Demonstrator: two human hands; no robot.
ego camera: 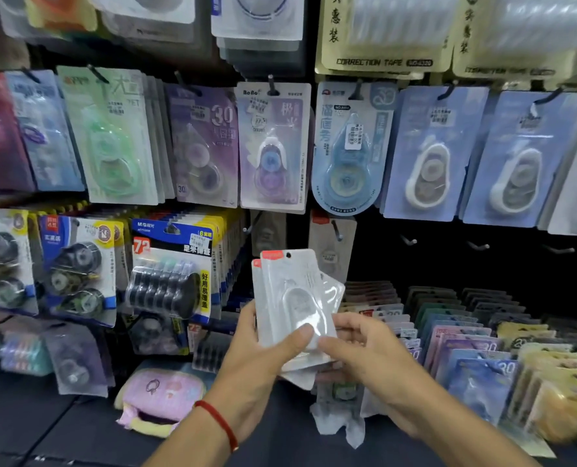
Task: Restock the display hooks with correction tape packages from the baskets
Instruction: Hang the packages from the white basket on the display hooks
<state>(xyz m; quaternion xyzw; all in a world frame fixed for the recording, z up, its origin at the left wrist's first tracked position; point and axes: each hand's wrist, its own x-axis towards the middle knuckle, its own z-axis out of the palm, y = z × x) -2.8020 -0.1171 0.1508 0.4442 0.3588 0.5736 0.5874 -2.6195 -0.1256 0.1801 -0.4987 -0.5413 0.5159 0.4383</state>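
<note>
Both hands hold a small stack of clear-and-white plastic correction tape packages with red top corners [292, 298] just below the bare black hook [337, 230]. The left hand [256, 358] grips from underneath, thumb pressed on the front — the right hand [364, 352] pinches the stack's lower right edge.

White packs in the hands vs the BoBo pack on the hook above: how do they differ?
The white packs are gripped by the left hand and right hand, off any hook; the BoBo pack hangs on a hook. The white packs are a fanned stack, white with red top corners; the BoBo pack shows a lilac card with a blue-purple dispenser. Both are hole-punched blister packs of correction tape.
</note>
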